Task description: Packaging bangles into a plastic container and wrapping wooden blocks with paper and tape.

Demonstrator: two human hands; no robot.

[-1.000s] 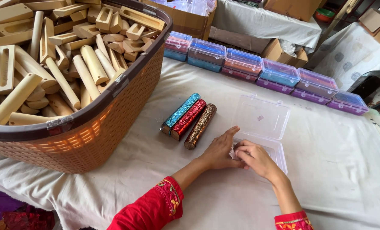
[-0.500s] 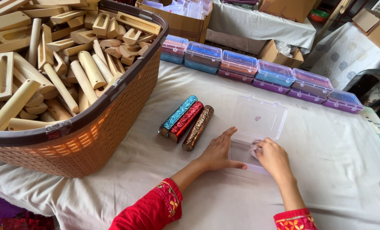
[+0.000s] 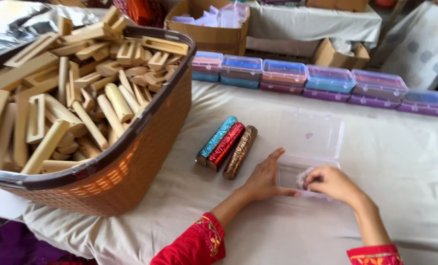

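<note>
A large brown woven-plastic laundry basket (image 3: 145, 162) stands at the left of the worktop (image 3: 405, 162), which is covered with a white cloth. The basket is heaped with pale wooden pieces (image 3: 81, 103): round rods, flat bars and slotted frames, lying in all directions. Just right of the basket three glittery cylinders lie side by side and touching: a teal one (image 3: 217, 139), a red one (image 3: 226, 145) and a bronze one (image 3: 240, 151). Along the far edge runs a row of closed clear boxes (image 3: 327, 81) with blue, pink and purple contents. Behind them sit an open cardboard box (image 3: 209, 27) of clear packets and a smaller carton (image 3: 341, 51).
</note>
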